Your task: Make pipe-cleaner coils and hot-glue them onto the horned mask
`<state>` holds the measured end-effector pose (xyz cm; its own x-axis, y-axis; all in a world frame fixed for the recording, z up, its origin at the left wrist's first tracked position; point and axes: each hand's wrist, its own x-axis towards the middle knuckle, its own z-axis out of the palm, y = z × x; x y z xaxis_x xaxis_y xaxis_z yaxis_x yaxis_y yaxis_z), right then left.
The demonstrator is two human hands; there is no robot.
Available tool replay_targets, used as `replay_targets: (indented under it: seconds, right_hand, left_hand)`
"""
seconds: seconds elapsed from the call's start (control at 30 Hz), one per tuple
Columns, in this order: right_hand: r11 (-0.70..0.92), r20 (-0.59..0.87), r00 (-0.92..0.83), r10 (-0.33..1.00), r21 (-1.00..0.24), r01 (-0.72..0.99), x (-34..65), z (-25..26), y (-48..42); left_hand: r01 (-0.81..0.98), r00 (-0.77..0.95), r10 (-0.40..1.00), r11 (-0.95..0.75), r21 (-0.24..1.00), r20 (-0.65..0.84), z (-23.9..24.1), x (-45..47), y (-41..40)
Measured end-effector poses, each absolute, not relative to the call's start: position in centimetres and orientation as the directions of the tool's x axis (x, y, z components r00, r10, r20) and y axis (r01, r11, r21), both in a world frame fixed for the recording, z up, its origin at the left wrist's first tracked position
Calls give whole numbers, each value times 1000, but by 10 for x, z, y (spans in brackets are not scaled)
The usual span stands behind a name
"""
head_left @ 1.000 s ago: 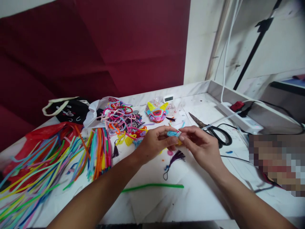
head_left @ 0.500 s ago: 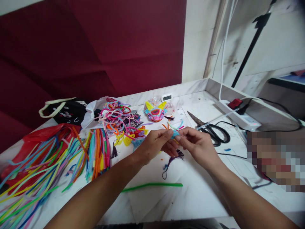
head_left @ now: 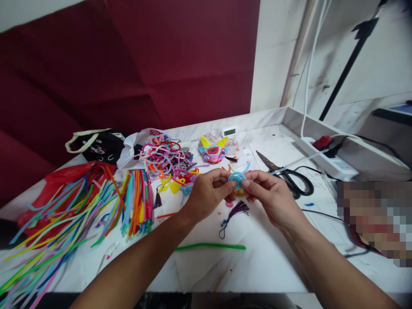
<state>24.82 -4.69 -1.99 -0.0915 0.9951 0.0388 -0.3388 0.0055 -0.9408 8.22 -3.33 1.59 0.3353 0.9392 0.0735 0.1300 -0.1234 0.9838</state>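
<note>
A coiled light-blue pipe cleaner (head_left: 237,178) is held up between my two hands over the table. My left hand (head_left: 210,186) pinches its left side with thumb and fingers. From the right, my right hand (head_left: 265,191) grips the other side the same way. Some yellow shows just under the blue coil; I cannot tell whether it is joined to it. Below the hands lies a dark purple tassel (head_left: 236,210) with a thin cord loop. A green pipe cleaner (head_left: 210,246) stretches across the tabletop nearer to me.
Many coloured pipe cleaners (head_left: 138,206) are spread at left, partly on a red bag (head_left: 61,180). Behind are a tangled pile (head_left: 164,154), a finished colourful mask-like piece (head_left: 213,150) and a small digital clock (head_left: 229,132). Black-handled scissors (head_left: 298,182) and a power strip (head_left: 328,159) lie right.
Both hands have turned the blue coil so that its round face shows more. The fingertips sit at its two sides now. The whole view has shifted slightly.
</note>
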Motion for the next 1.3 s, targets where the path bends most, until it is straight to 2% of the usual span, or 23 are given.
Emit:
replay_targets:
  seconds: [0.23,0.5,0.77,0.9,1.1,1.3]
  right_hand:
    - [107,119,-36,992,-965,-238,252,-18,-49]
    - [126,130,-16,991,-980,-157,250,-12,-51]
    - [-5,29,-107,994,-951,-308,249,-23,-47]
    - [-10,22,-104,994,-953,-303,248,-24,-46]
    - [-15,20,-113,993,-955,-298,251,-23,-46]
    - [-34,17,-216,976,-973,-230,259,-21,-44]
  left_hand:
    - [197,316,945,-154,968,86,16,83,-42]
    - [256,277,956,-173,951,99,15,87,-46]
    - [243,191,974,-163,956,118,6,88,-49]
    - [239,154,978,-172,956,138,0,89,-49]
    - [203,226,967,-166,965,119,1,89,-50]
    - [248,294,953,-151,957,74,6,84,-47]
